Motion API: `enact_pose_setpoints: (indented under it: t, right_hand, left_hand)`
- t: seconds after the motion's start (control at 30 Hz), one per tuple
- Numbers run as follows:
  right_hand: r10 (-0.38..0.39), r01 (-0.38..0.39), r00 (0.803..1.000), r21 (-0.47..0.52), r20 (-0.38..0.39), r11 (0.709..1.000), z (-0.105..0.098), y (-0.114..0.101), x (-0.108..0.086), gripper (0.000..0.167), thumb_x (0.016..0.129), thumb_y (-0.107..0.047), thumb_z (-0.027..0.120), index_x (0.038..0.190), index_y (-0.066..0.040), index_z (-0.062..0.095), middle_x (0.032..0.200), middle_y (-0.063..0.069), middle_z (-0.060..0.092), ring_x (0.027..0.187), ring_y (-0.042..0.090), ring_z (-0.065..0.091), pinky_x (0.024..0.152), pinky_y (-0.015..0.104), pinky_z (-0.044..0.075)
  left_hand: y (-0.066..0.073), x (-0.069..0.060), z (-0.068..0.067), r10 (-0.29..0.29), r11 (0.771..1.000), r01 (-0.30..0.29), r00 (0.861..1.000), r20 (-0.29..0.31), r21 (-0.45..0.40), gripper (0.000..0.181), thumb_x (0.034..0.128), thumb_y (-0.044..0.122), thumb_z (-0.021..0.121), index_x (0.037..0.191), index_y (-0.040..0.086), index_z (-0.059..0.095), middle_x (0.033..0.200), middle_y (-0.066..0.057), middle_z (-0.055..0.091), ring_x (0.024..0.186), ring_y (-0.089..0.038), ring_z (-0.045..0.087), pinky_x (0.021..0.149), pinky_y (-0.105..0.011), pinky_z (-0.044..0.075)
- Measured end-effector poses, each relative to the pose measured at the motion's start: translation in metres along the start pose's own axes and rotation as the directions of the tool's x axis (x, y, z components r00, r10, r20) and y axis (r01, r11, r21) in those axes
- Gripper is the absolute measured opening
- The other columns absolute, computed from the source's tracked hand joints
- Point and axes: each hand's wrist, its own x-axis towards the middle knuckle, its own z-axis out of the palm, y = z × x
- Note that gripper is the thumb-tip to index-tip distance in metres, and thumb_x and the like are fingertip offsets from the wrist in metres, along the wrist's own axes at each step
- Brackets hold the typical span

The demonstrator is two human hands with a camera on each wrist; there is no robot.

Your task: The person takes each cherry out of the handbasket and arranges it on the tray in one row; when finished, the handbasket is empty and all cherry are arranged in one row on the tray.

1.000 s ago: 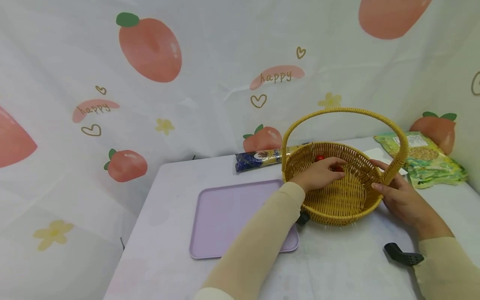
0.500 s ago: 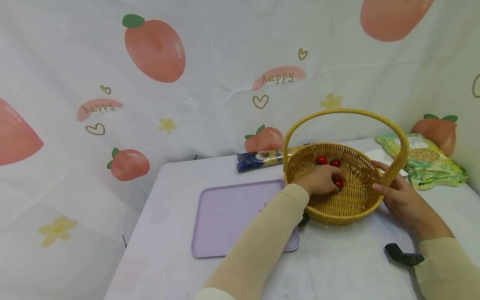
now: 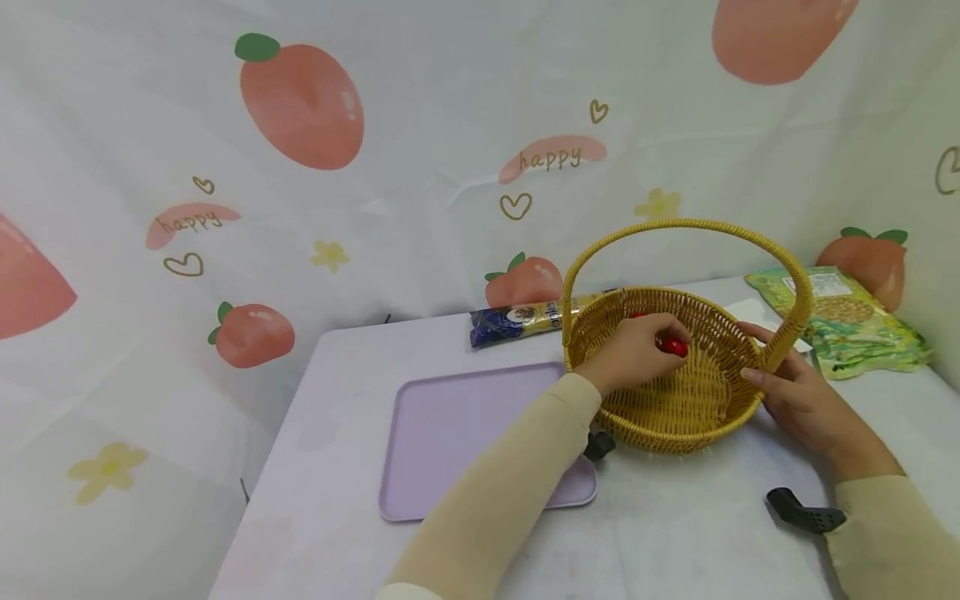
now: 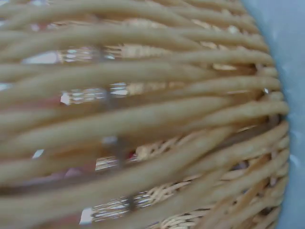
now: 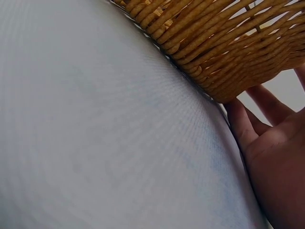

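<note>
My left hand [image 3: 632, 357] reaches down into a yellow-brown wicker basket [image 3: 675, 435] with a tall arched handle. A small, glossy, round red fruit [image 3: 674, 347] is pinched at its fingertips, above the basket's floor. Behind that hand a bit of another red fruit [image 3: 637, 315] shows; the rest is hidden. At the basket's right side my right hand [image 3: 813, 408] grips the rim beside the handle's foot, thumb in front. Close up in the right wrist view, the right hand [image 5: 276, 160] touches the woven wall [image 5: 214, 52]. Only blurred wicker [image 4: 143, 119] fills most of the left wrist view.
A lilac tray [image 3: 450, 442] lies left of the basket, partly under my left sleeve. Behind stands a blue-and-gold packet [image 3: 517, 321]. To the right lies a green-yellow bag [image 3: 847, 321]. A black curved piece [image 3: 804, 510] sits by my right cuff.
My left hand's fingers have closed on a red fruit and risen slightly with it. Two other red fruits seen half a second ago are now mostly covered. The right hand stays put.
</note>
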Motion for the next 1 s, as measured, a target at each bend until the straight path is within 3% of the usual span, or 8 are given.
enact_pose_setpoints:
  t: [0.37,0.6,1.0]
  right_hand:
    - [-0.040,0.040,0.999,0.024,0.018,0.999,-0.001,-0.002,-0.002,0.069,0.111,0.010,0.042,0.173,-0.020,0.028,0.161,0.000,0.034,0.140,0.007,0.042,0.104,0.020,0.034]
    - [-0.034,0.034,0.999,0.019,0.019,0.999,-0.001,-0.002,-0.001,0.069,0.112,0.009,0.042,0.173,-0.019,0.029,0.161,0.000,0.033,0.140,0.007,0.042,0.103,0.019,0.037]
    - [-0.022,0.022,1.000,0.025,0.000,0.999,0.000,-0.001,0.000,0.069,0.112,0.009,0.043,0.172,-0.021,0.030,0.159,-0.001,0.038,0.138,0.006,0.046,0.102,0.019,0.038]
  left_hand:
    - [0.010,-0.037,-0.032,0.056,0.985,-0.075,0.991,-0.117,-0.158,0.022,0.1019,0.019,0.081,0.124,0.016,0.079,0.108,0.015,0.067,0.093,-0.005,0.063,0.078,-0.020,0.054]
    - [0.006,-0.072,-0.044,0.110,0.935,-0.155,0.982,-0.156,-0.318,0.026,0.1034,0.014,0.078,0.129,0.012,0.079,0.116,0.014,0.069,0.090,-0.010,0.068,0.079,-0.026,0.059]
    - [-0.007,-0.129,-0.076,0.193,0.911,-0.264,0.952,-0.236,-0.318,0.028,0.1018,0.006,0.076,0.129,0.002,0.077,0.120,0.001,0.072,0.098,-0.015,0.070,0.088,-0.034,0.060]
